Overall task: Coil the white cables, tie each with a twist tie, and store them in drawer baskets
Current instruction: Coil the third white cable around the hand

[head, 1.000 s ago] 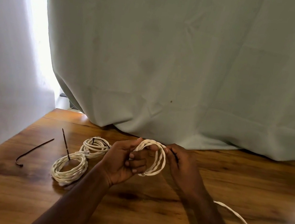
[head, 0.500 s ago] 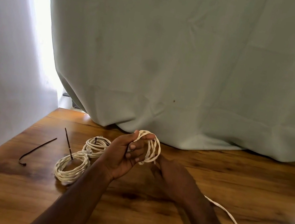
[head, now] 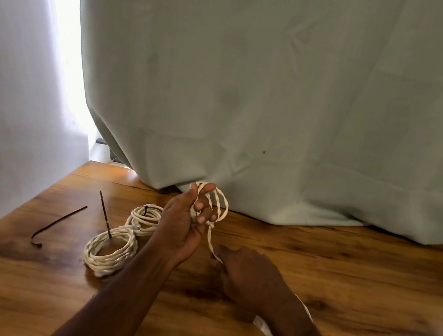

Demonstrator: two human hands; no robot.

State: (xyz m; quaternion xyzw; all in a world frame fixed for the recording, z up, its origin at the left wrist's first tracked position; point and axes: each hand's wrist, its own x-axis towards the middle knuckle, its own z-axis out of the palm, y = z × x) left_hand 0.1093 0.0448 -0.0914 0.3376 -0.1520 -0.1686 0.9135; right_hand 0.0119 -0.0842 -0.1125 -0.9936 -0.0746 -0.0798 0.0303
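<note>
Head view: nearest, the right hand [head: 250, 276] pinches the loose white cable [head: 210, 240] low over the wooden table [head: 343, 278], its tail passing under that wrist. Above and beyond, the left hand [head: 183, 229] is closed on the half-made coil [head: 221, 203], raised toward the table's far edge. Two finished coils [head: 110, 252] and a loose twist tie [head: 56, 224] lie toward the left edge.

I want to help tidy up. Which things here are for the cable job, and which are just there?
For the job:
- cable being looped, held by the left hand, fed by the right hand
- near coil
- far coil, already tied
- loose tie
- tie sticking up in the near coil

Just there:
- curtain
- wall
- table
</note>
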